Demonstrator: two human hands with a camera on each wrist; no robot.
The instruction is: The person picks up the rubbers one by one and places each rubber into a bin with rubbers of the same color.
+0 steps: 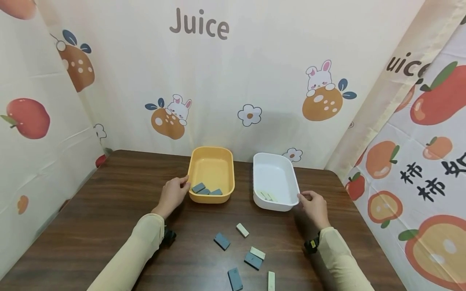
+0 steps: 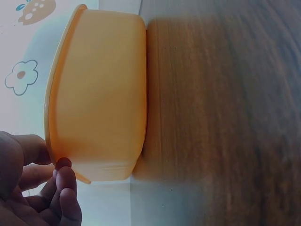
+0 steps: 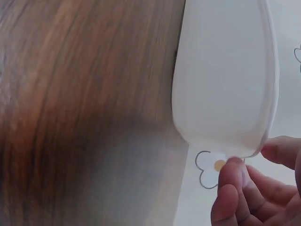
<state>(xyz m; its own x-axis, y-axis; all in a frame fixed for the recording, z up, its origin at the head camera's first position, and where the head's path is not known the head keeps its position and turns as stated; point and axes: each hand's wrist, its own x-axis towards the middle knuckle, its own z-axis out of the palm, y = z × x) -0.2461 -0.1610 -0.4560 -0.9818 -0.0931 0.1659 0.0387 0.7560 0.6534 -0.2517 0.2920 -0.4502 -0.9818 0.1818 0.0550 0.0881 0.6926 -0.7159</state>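
My left hand [image 1: 172,196] pinches the rim of a yellow plastic bin [image 1: 211,167] at its near left side. In the left wrist view, thumb and fingers meet at the rim of the yellow bin [image 2: 101,84]. Three blue-grey blocks [image 1: 198,187] lie at the near end inside it. On the other side, my right hand [image 1: 314,206] grips the rim of a white bin [image 1: 274,173] at its near right corner. A few pale yellow-green blocks [image 1: 265,196] rest in its near end. The right wrist view has the fingertips at the edge of the white bin [image 3: 225,80].
Loose blocks lie on the dark wooden table [image 1: 120,210] in front of the bins. There are blue-grey ones [image 1: 221,241] and pale ones [image 1: 242,230]; one pale block [image 1: 257,253] touches a blue-grey block [image 1: 253,260]. A printed curtain [image 1: 225,72] hangs behind.
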